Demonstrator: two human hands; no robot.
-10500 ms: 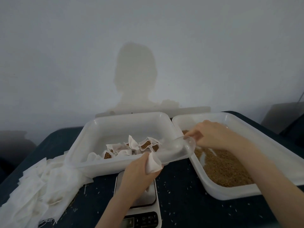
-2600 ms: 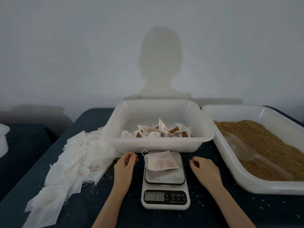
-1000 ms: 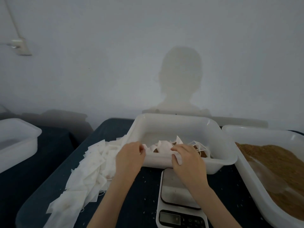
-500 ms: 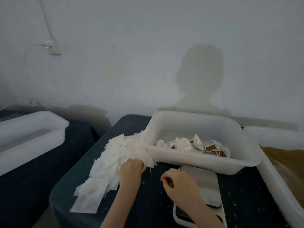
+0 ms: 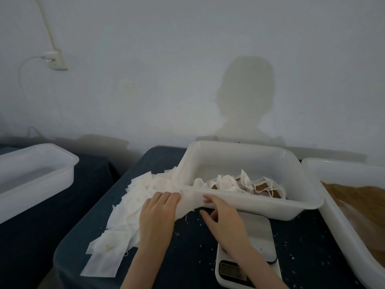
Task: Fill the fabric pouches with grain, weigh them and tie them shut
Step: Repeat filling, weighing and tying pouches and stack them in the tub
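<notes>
Inside middle tub [image 5: 245, 207], filled pouches [image 5: 239, 184]

Dim grey wall [image 5: 166, 59], corded socket [image 5: 54, 61] upper left
</notes>
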